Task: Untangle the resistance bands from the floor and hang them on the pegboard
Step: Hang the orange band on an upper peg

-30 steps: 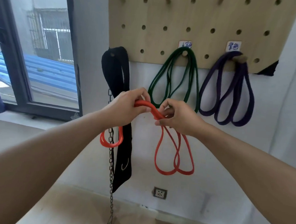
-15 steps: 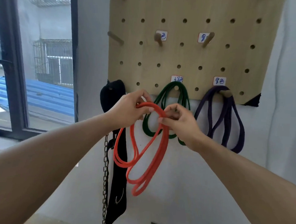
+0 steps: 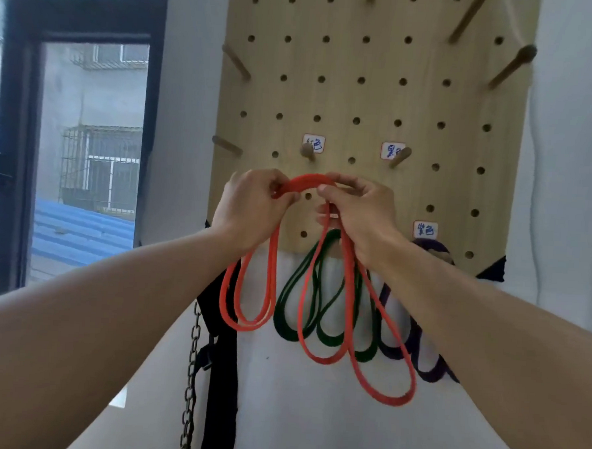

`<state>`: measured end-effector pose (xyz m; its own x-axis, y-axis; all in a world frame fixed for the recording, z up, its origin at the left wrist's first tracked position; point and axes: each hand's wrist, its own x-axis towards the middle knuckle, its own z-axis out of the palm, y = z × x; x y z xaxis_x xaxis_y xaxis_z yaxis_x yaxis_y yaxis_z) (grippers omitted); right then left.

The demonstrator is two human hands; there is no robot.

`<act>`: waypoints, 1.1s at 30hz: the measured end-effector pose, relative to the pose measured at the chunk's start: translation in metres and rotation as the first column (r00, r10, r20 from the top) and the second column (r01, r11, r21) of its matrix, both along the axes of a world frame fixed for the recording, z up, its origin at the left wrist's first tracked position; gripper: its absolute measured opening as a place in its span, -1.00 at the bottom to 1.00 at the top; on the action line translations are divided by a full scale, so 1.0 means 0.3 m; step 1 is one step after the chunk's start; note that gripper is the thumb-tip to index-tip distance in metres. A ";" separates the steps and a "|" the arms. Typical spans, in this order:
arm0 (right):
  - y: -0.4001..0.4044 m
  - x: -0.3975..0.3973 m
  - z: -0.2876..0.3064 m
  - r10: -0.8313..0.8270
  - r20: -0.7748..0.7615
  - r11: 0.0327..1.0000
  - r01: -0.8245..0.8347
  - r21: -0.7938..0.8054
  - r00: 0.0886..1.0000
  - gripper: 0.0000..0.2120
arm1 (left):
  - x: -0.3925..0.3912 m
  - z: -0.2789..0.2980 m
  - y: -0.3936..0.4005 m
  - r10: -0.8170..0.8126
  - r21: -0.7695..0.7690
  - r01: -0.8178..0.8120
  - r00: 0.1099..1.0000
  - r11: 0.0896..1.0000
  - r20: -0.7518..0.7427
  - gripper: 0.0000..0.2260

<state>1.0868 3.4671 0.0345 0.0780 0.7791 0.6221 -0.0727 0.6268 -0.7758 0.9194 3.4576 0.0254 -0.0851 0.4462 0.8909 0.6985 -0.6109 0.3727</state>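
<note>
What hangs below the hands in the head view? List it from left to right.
Chain → black strap → red band's left loops → green band → purple band.

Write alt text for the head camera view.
Both hands, left hand and right hand, grip a coiled red resistance band just below a bare peg on a wooden pegboard. A green band and a purple band already hang lower down.

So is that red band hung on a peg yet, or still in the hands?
Not hung. Both hands, left and right, pinch the red band below the bare peg; its loops dangle free.
</note>
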 end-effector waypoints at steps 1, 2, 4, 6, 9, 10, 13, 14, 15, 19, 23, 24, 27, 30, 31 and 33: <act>0.009 -0.008 0.031 -0.014 -0.020 1.000 0.014 0.005 1.000 -0.84 | 0.006 0.028 0.005 0.034 0.006 -0.034 0.999 0.999 -0.018 -0.86; 0.018 -0.017 0.061 -0.022 -0.043 1.000 0.023 0.009 0.999 -0.84 | 0.013 0.055 0.009 0.067 0.014 -0.067 0.997 0.998 -0.036 -0.84; 0.041 -0.034 0.113 -0.014 -0.090 1.000 0.015 0.009 0.996 -0.83 | 0.023 0.092 0.021 0.121 0.050 -0.117 0.990 0.992 -0.071 -0.77; 0.063 -0.054 0.154 0.021 -0.133 1.000 -0.020 0.010 0.991 -0.84 | 0.024 0.114 0.035 0.151 0.079 -0.144 0.984 0.986 -0.095 -0.71; 0.111 -0.082 0.193 0.043 -0.152 0.999 -0.041 0.016 0.987 -0.81 | 0.006 0.147 0.068 0.214 0.113 -0.201 0.970 0.973 -0.116 -0.77; 0.125 -0.091 0.201 0.041 -0.152 0.999 -0.038 0.024 0.988 -0.80 | -0.002 0.161 0.079 0.232 0.124 -0.218 0.966 0.968 -0.116 -0.79; 0.161 -0.122 0.218 0.028 -0.192 0.998 -0.018 0.056 0.981 -0.80 | -0.019 0.200 0.119 0.243 0.130 -0.229 0.964 0.965 -0.106 -0.80; 0.171 -0.130 0.224 0.032 -0.222 0.997 -0.017 0.072 0.975 -0.81 | -0.021 0.211 0.134 0.238 0.124 -0.225 0.966 0.966 -0.100 -0.80; 0.181 -0.137 0.229 0.033 -0.252 0.996 -0.012 0.084 0.967 -0.82 | -0.021 0.219 0.149 0.230 0.119 -0.219 0.969 0.968 -0.091 -0.80; 0.232 -0.152 0.245 -0.068 -0.320 0.993 0.094 0.067 0.945 -0.81 | -0.005 0.246 0.210 0.194 0.099 -0.186 0.978 0.978 -0.076 -0.79; 0.297 -0.160 0.233 -0.118 -0.392 0.993 0.120 -0.020 0.912 -0.82 | 0.015 0.252 0.259 0.159 0.022 -0.158 0.985 0.987 -0.071 -0.80; 0.310 -0.164 0.226 -0.113 -0.411 0.994 0.106 -0.041 0.905 -0.83 | 0.018 0.245 0.273 0.157 0.001 -0.158 0.985 0.987 -0.073 -0.81; 0.338 -0.192 0.210 -0.100 -0.469 0.993 0.062 -0.097 0.878 -0.82 | 0.019 0.226 0.306 0.168 -0.040 -0.171 0.983 0.984 -0.076 -0.83; 0.340 -0.224 0.210 -0.025 -0.581 0.991 -0.058 -0.123 0.814 -0.79 | 0.003 0.229 0.331 0.177 -0.057 -0.182 0.981 0.982 -0.085 -0.84; 0.341 -0.230 0.211 0.003 -0.613 0.988 -0.096 -0.119 0.790 -0.77 | -0.002 0.231 0.335 0.180 -0.061 -0.186 0.979 0.981 -0.090 -0.85; 0.344 -0.230 0.217 0.027 -0.631 0.986 -0.124 -0.111 0.775 -0.75 | -0.006 0.235 0.342 0.172 -0.062 -0.177 0.981 0.982 -0.087 -0.85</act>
<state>1.0178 3.5704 0.0996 0.3487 0.8727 0.3419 -0.6146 0.4883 -0.6195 0.9177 3.5601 0.0959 -0.0963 0.4918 0.8654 0.8215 -0.4516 0.3481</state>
